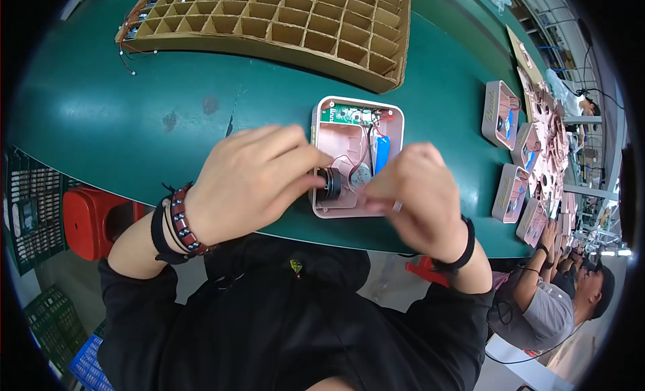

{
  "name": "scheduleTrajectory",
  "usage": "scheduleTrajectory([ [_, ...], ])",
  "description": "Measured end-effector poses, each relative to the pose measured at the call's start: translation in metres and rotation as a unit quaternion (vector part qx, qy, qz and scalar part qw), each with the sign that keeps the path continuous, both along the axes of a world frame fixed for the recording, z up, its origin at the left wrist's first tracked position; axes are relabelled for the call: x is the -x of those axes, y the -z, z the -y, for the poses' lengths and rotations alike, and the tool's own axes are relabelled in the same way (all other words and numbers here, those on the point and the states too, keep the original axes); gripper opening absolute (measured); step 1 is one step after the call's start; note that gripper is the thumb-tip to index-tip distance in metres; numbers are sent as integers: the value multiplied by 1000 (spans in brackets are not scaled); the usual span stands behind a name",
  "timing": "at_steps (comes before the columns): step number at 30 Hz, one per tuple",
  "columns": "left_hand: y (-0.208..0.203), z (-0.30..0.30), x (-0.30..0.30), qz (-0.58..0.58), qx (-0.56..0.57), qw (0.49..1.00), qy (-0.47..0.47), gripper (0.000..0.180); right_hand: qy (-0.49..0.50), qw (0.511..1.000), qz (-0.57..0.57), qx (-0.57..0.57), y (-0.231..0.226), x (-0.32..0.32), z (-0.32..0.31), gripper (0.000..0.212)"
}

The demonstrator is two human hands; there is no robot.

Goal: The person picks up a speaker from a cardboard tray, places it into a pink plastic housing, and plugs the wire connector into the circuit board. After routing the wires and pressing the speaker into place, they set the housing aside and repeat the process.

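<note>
An open pink plastic housing lies on the green table in front of me. Inside it are a green circuit board, a blue battery pack, thin red and black wires, and a round whitish disc. My left hand pinches a black cylindrical part at the housing's left side, between thumb and fingers. Over the lower right corner, my right hand is closed with its fingertips together, a little blurred. What it grips, if anything, is hidden.
A divided cardboard box stands at the back, with wired parts at its left end. Several similar pink housings and a pile of pink parts lie to the right, near a co-worker. A red stool stands at left.
</note>
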State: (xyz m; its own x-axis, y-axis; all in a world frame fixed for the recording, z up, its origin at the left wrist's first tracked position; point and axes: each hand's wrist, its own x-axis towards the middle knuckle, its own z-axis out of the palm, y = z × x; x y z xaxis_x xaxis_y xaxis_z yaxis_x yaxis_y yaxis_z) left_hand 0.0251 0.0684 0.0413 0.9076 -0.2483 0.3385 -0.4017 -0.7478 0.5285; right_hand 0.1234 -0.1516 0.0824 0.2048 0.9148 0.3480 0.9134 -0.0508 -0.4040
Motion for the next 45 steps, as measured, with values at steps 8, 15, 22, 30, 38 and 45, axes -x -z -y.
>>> scheduleTrajectory([
  [8, 0, 16, -31, 55, 22, 998, -27, 18, 79, 946, -306, -74, 7, -35, -20, 6],
  [15, -4, 12, -45, -26, 65, 997, -22, 11, -47, 959, -271, -69, 0, -58, -25, 7],
  [22, 0, 7, -50, -13, 66, 997, 48, 11, -89, 972, -211, -56, -6, -63, -21, 11],
  [30, -4, 6, -54, -78, 183, 980, 26, 9, 30, 998, 46, -37, -1, -68, -16, 22],
  [38, -1, 10, -55, -70, 203, 976, -18, 12, 83, 991, 50, -89, 14, -67, -27, 28],
  [45, -5, 11, -53, -89, 202, 975, -37, 10, 92, 980, 130, -123, 11, -67, -27, 32],
])
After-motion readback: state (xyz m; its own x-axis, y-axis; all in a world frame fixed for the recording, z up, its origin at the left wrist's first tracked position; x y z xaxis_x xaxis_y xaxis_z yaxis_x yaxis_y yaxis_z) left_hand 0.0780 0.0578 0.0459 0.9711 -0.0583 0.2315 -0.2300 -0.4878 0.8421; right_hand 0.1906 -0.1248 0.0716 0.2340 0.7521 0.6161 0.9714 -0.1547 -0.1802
